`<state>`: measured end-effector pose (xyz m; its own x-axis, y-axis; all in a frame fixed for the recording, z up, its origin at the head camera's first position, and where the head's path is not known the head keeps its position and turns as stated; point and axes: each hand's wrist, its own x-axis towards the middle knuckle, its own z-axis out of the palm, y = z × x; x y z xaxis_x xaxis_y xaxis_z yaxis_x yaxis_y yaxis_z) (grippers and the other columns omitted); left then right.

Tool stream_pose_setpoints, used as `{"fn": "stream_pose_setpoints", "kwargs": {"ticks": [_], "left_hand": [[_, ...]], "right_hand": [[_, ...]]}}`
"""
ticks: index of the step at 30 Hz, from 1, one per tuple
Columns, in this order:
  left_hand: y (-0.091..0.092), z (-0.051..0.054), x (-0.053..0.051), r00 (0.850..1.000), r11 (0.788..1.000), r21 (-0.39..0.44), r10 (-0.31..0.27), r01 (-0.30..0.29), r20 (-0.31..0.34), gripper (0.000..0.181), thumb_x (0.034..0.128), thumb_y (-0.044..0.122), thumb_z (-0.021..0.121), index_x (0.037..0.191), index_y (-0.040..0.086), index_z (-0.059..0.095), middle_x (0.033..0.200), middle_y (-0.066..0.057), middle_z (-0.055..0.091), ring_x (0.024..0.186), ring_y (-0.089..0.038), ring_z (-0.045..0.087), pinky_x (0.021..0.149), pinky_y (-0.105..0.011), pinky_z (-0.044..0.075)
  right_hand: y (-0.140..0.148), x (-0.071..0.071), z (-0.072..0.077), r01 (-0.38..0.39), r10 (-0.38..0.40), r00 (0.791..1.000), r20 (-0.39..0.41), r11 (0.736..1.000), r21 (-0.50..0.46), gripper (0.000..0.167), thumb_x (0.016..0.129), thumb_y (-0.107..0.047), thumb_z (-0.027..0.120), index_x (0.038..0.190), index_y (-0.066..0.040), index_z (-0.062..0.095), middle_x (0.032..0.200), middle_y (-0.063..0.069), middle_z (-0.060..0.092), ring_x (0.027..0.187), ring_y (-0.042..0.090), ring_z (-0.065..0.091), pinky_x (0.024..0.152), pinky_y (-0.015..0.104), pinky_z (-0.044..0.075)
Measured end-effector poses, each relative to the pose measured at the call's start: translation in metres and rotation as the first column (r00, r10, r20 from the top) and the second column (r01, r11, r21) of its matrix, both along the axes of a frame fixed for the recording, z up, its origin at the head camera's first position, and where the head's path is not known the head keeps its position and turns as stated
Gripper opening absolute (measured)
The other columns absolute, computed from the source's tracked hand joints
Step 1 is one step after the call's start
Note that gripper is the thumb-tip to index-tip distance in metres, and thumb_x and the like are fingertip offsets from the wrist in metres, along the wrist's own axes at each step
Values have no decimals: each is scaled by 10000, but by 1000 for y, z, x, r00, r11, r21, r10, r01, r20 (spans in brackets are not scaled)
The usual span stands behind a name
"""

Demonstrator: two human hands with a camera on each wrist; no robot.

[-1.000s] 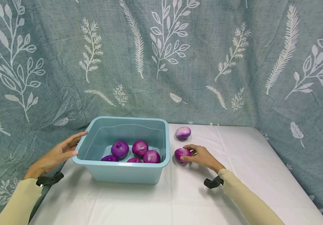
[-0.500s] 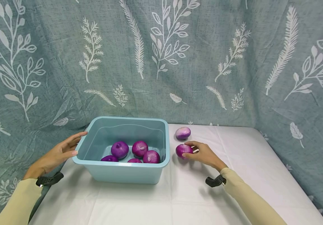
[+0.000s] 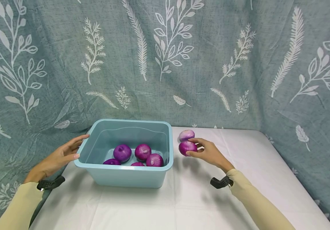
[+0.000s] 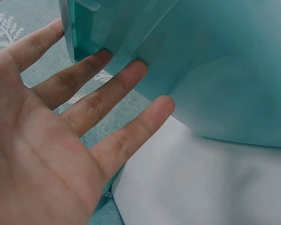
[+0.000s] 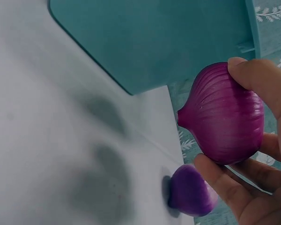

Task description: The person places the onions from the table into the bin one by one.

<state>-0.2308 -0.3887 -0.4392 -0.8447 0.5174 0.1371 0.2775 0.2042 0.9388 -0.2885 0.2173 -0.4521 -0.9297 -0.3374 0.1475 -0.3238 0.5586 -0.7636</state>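
Observation:
My right hand point(image 3: 208, 150) grips a red onion point(image 3: 187, 148) between thumb and fingers. In the right wrist view this onion point(image 5: 227, 117) hangs above the white table, its narrow end pointing left. A second, paler purple onion point(image 3: 187, 134) lies on the table just behind it. My left hand point(image 3: 59, 158) is at the left rim of a light blue plastic tub point(image 3: 124, 176). Its fingers point(image 4: 119, 86) are spread and nearly straight against the tub's side in the left wrist view. Inside the tub lie several red onions point(image 3: 143, 151), some partly hidden by the front wall.
A white cloth point(image 3: 136, 207) covers the table, whose right edge runs diagonally. Behind and at both sides hangs a grey-green curtain point(image 3: 199, 64) with white leaf prints. A black strap point(image 3: 221, 182) is on the right wrist, another black strap point(image 3: 51, 183) on the left.
My right hand has lifted the red onion off the table, so that it now partly covers the paler one in the head view. The left hand and the tub have stayed put.

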Motion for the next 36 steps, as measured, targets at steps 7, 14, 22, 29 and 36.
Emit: {"fn": "stream_pose_setpoints", "kwargs": {"ticks": [7,14,22,29,36], "left_hand": [[0,1,1,1000,1000,-15,12,-12,4,678,1090,47,441,1675,219,144,1713,-66,122,1427,62,283,1040,-146,399],[0,1,1,1000,1000,-12,10,-10,3,684,1087,41,445,1675,209,140,1713,-64,122,1431,63,274,1047,-140,390],[1,3,1,1000,1000,-9,-5,5,0,680,1090,43,439,1676,199,132,1713,-67,117,1428,62,284,1044,-152,402],[1,3,1,1000,1000,-8,-10,10,0,683,1092,36,439,1676,223,138,1714,-54,114,1432,70,270,1049,-143,395],[0,1,-1,1000,1000,6,-21,22,-10,680,1087,29,432,1675,196,134,1701,-44,160,1426,35,351,1036,-179,436]], "right_hand": [[-2,3,19,-10,9,1000,-8,999,-47,674,821,-395,890,1386,-135,629,1307,95,639,983,241,704,828,325,598],[-6,5,37,-46,41,997,-68,996,-72,656,810,-369,904,1378,-173,642,1310,49,642,1036,255,682,882,395,595],[-14,11,53,-60,50,993,-105,993,-98,646,822,-287,904,1396,-178,630,1336,42,622,1049,257,678,892,345,591],[-31,28,77,-92,77,986,-151,991,-99,617,841,-132,880,1394,-58,615,1314,107,636,1105,304,648,936,419,576],[-49,47,100,-161,136,976,-169,977,-142,571,856,-107,862,1365,-7,622,1259,123,648,1090,337,626,938,418,575]]}}
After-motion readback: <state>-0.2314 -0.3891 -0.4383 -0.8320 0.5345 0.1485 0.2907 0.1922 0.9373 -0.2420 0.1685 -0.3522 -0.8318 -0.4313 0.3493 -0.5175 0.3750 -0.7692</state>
